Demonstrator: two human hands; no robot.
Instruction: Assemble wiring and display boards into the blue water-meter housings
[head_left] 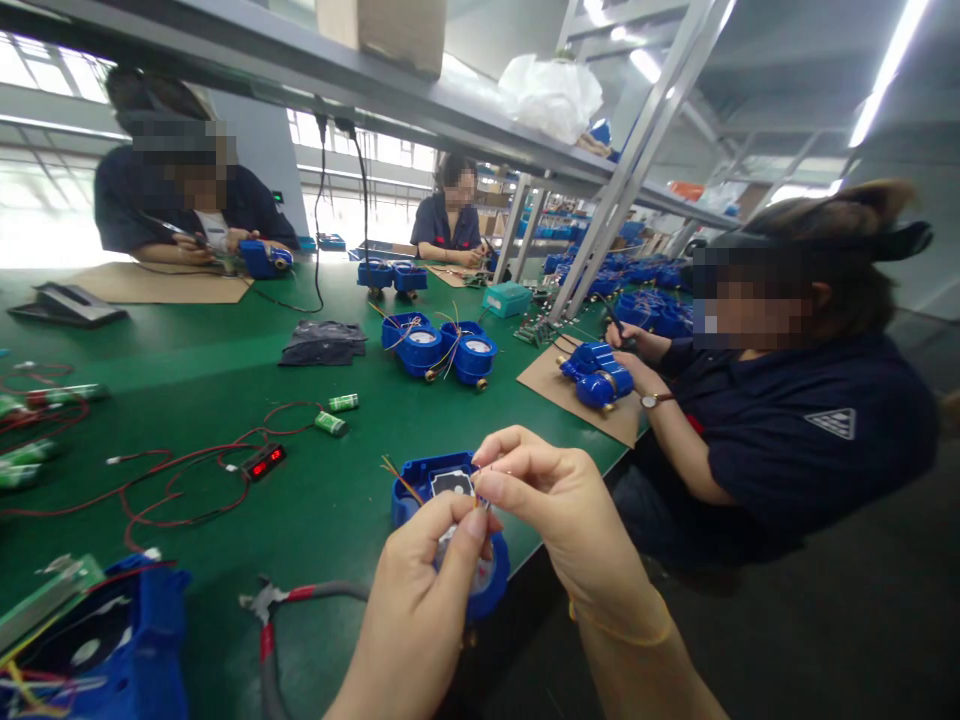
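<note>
Close in front of me, a blue water meter (491, 585) with an open housing lies at the table's edge, partly hidden behind my hands. My left hand (431, 590) is closed, thumb and forefinger pinching thin coloured wires (478, 500). Above it, my right hand (551, 510) pinches the wire ends between thumb and fingertips. A few loose wires (405, 480) stick up from the housing's left side. Left of my hands lie cutting pliers (266, 605) with red and dark grips, their jaws pointing away.
An opened blue housing (142, 640) sits at the front left. Red wires join a small digital display (265, 462) near green batteries (331, 423). Two blue meters (442, 348) stand beyond, near a dark cloth (322, 343). A co-worker (810, 400) works at right; others sit across. A metal shelf (465, 110) hangs overhead.
</note>
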